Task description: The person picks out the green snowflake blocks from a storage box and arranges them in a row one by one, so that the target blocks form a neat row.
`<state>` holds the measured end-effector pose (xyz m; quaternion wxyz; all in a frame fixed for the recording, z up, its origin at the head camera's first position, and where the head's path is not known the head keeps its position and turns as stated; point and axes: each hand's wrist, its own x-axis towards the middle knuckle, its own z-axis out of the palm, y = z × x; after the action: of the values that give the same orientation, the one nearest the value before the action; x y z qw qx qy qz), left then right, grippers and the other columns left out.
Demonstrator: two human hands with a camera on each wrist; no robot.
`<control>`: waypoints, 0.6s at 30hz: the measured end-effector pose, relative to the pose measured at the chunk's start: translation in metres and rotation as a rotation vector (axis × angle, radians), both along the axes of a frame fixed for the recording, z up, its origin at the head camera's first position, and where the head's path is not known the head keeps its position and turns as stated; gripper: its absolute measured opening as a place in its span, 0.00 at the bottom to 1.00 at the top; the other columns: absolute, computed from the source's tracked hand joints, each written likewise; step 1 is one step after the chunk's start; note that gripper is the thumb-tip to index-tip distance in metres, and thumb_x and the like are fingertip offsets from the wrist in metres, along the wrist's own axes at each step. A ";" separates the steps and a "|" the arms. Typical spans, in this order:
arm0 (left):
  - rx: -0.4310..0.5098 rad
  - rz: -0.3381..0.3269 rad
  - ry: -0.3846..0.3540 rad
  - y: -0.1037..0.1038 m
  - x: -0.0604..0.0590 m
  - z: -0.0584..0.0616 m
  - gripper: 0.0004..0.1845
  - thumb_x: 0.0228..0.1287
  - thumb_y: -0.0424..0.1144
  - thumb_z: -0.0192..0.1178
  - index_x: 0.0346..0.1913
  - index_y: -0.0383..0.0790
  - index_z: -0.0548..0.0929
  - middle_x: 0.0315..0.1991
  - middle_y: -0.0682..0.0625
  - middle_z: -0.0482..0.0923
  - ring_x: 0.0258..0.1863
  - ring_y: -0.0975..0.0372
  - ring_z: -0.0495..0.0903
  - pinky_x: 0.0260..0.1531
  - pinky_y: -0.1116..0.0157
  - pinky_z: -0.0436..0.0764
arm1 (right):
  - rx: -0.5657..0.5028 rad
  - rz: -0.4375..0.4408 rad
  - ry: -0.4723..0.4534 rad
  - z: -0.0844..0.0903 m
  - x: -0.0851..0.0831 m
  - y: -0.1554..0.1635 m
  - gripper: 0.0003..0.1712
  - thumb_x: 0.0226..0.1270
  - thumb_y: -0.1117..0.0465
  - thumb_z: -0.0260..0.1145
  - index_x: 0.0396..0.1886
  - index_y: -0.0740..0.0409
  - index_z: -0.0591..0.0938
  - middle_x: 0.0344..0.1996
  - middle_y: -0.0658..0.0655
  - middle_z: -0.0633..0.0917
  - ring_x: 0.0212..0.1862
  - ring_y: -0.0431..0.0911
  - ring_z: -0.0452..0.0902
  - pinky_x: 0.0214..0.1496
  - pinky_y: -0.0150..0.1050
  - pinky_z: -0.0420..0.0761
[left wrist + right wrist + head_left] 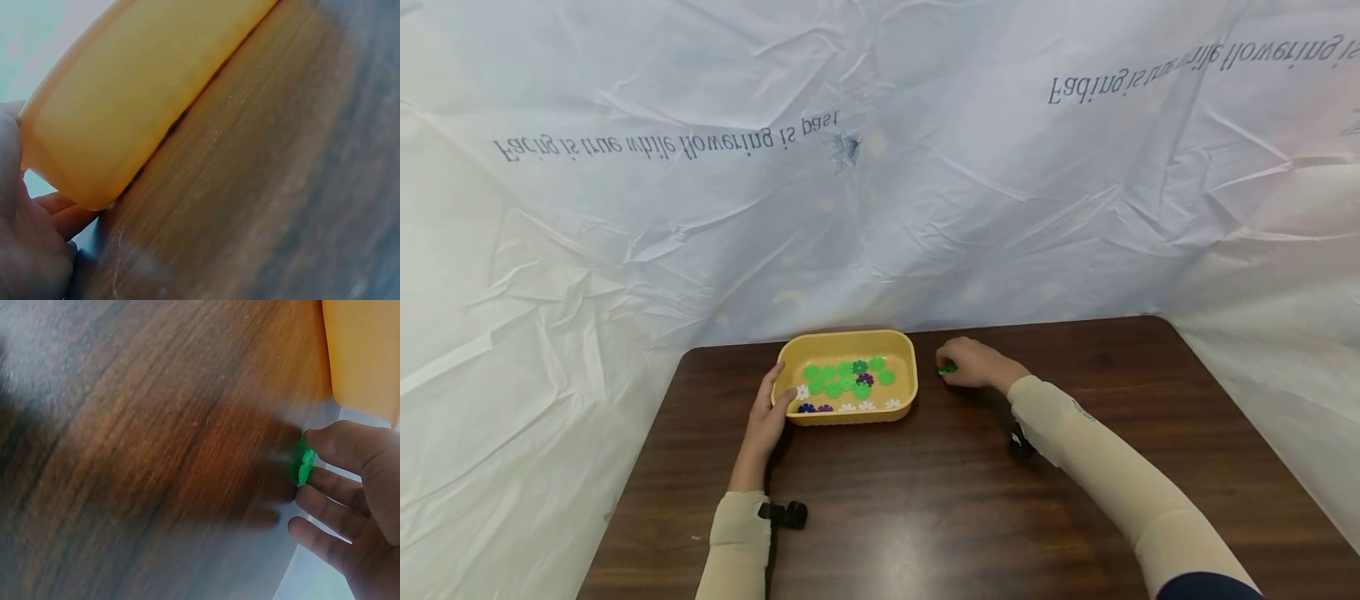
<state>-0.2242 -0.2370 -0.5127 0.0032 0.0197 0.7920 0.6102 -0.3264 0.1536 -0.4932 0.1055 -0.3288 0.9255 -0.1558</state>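
A yellow tray (904, 353) stands on the dark wooden table (925, 492), holding several green, purple and white flower-shaped pieces (847, 377). My left hand (772, 406) grips the tray's left end, thumb over the rim; the left wrist view shows the tray wall (137, 87) against my palm. My right hand (967, 363) is just right of the tray and pinches a green flower piece (947, 367) between thumb and fingers. In the right wrist view the green piece (305, 464) sits edge-on at my fingertips, close above the table, with the tray corner (362, 350) nearby.
A wrinkled white plastic sheet (880, 167) with printed text hangs behind and to both sides of the table. Small black wrist camera mounts (786, 512) sit at each sleeve cuff. Bare wood stretches across the front of the table.
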 end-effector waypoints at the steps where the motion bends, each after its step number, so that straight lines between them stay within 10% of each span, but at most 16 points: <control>1: -0.006 0.001 0.004 0.001 0.000 0.000 0.31 0.78 0.41 0.49 0.78 0.45 0.53 0.79 0.45 0.45 0.77 0.48 0.45 0.70 0.41 0.52 | 0.001 -0.001 -0.002 0.000 0.000 0.000 0.02 0.66 0.62 0.66 0.36 0.56 0.83 0.35 0.50 0.80 0.32 0.43 0.72 0.36 0.40 0.75; 18: -0.048 0.031 -0.004 0.002 0.004 0.004 0.32 0.77 0.50 0.49 0.77 0.45 0.55 0.78 0.45 0.48 0.77 0.48 0.46 0.69 0.39 0.51 | 0.034 -0.013 0.005 -0.001 0.004 -0.004 0.05 0.66 0.62 0.67 0.40 0.55 0.85 0.39 0.53 0.80 0.37 0.44 0.73 0.39 0.41 0.77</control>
<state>-0.2202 -0.2346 -0.5090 -0.0042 0.0063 0.8065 0.5912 -0.3223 0.1497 -0.4945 0.1079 -0.3212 0.9303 -0.1402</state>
